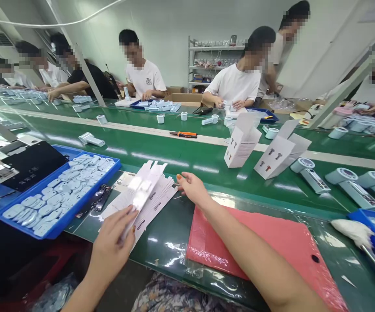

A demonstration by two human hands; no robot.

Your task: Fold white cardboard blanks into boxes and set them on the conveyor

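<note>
Flat white carton [144,187] left of frame centre, gripped by left hand [114,242] over a stack [157,200] seemingly not yet unfolded, with right hand [192,188] open beside it, 2 boxes [239,145] already upright right of centre.

White carton [144,188] (flaps out), slanted over flat printed cartons [161,196].
</note>
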